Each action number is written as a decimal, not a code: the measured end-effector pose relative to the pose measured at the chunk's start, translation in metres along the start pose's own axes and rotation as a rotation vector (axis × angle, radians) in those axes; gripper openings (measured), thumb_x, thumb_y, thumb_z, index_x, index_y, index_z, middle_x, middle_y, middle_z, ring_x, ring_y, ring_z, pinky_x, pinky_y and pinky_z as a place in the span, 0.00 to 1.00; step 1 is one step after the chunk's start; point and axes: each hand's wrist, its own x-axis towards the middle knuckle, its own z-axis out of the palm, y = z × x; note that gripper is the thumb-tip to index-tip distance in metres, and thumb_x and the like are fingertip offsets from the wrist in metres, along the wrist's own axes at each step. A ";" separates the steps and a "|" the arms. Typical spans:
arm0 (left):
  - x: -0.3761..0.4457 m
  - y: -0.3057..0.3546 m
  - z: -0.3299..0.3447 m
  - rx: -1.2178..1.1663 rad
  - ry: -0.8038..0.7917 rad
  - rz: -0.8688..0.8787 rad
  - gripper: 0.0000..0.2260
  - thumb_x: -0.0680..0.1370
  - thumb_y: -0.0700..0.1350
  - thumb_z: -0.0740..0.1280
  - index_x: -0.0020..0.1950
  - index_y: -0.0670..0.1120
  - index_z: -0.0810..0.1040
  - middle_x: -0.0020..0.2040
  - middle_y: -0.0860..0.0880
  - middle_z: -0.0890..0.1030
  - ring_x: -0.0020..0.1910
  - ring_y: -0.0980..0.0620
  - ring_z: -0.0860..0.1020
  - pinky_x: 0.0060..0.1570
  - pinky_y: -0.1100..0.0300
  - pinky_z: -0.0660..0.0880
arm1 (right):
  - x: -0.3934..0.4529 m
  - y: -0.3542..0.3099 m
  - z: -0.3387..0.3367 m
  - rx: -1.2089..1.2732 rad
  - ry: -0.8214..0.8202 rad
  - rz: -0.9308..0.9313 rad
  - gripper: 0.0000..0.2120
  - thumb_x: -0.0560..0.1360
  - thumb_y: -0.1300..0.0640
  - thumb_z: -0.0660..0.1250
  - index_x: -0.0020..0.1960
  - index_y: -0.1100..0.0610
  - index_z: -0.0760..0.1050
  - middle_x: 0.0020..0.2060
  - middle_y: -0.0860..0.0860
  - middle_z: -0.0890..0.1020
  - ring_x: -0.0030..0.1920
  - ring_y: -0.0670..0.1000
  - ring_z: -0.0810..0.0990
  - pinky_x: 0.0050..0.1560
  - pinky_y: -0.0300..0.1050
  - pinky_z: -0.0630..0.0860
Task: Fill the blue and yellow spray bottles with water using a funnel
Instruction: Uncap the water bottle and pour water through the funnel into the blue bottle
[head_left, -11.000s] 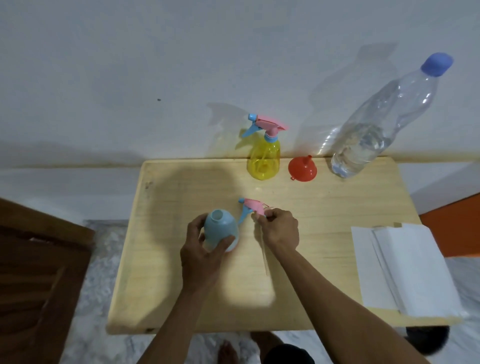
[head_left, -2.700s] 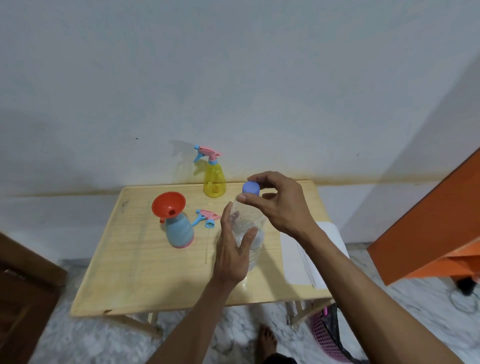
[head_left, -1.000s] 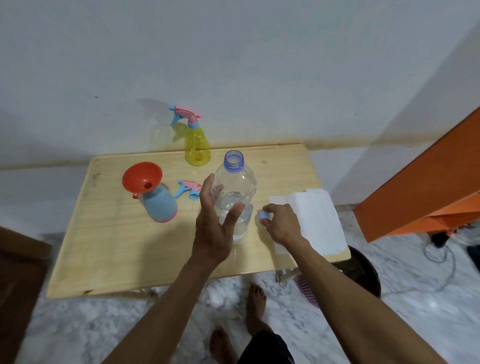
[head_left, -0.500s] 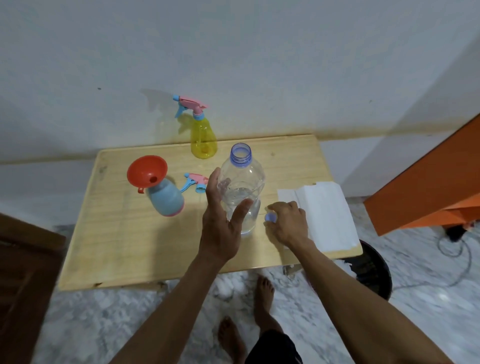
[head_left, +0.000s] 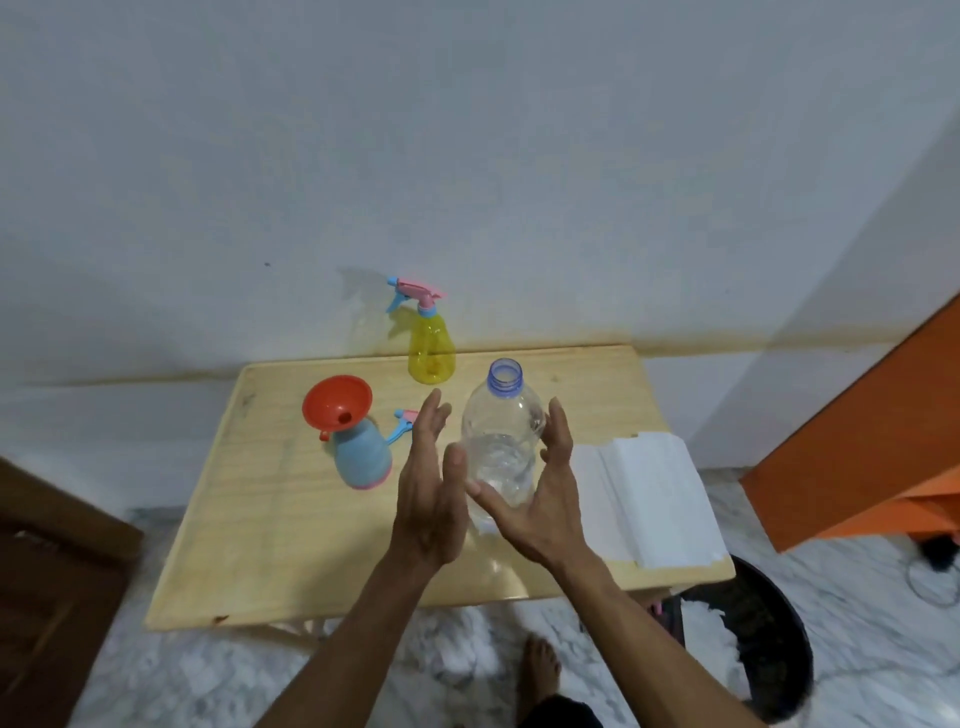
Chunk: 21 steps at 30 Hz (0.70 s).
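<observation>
A clear water bottle (head_left: 501, 441), uncapped and partly full, stands on the wooden table (head_left: 270, 545). My left hand (head_left: 431, 493) is beside its left side with straight fingers, a small gap between them. My right hand (head_left: 543, 493) cups its right side, fingers nearly straight and thumb across the lower front. The blue spray bottle (head_left: 363, 460) stands to the left with the red funnel (head_left: 337, 402) in its neck. Its pink and blue spray head (head_left: 404, 423) lies behind my left hand. The yellow spray bottle (head_left: 431, 351) stands by the wall, its head screwed on.
White paper sheets (head_left: 649, 499) lie on the table's right end. An orange cabinet (head_left: 872, 441) stands at the right, a black bin (head_left: 758, 649) under the table's right corner, dark wooden furniture (head_left: 47, 597) at the left. My bare foot (head_left: 540, 670) is below the table's front edge.
My right hand left the cap on the table and came up against the bottle's right side. My left hand loosened from the bottle and now stands open beside it.
</observation>
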 end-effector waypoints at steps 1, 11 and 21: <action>0.001 0.001 -0.005 0.020 0.041 0.003 0.31 0.78 0.65 0.50 0.78 0.52 0.57 0.75 0.48 0.68 0.72 0.62 0.66 0.65 0.73 0.64 | 0.002 -0.001 0.007 -0.003 0.014 -0.003 0.59 0.64 0.34 0.78 0.79 0.36 0.38 0.80 0.50 0.60 0.78 0.48 0.63 0.73 0.55 0.70; 0.020 -0.022 -0.056 0.291 0.515 -0.011 0.25 0.78 0.58 0.60 0.68 0.42 0.71 0.62 0.48 0.75 0.63 0.50 0.73 0.62 0.48 0.72 | 0.031 -0.004 0.036 -0.017 0.130 -0.025 0.56 0.62 0.47 0.83 0.74 0.33 0.46 0.64 0.28 0.61 0.64 0.46 0.73 0.58 0.43 0.70; 0.063 -0.069 -0.103 0.355 0.338 -0.320 0.47 0.66 0.72 0.65 0.78 0.50 0.57 0.76 0.46 0.63 0.74 0.46 0.64 0.69 0.45 0.66 | 0.075 -0.014 0.030 -0.028 0.000 -0.005 0.55 0.58 0.32 0.77 0.73 0.26 0.45 0.50 0.38 0.78 0.52 0.52 0.82 0.51 0.46 0.75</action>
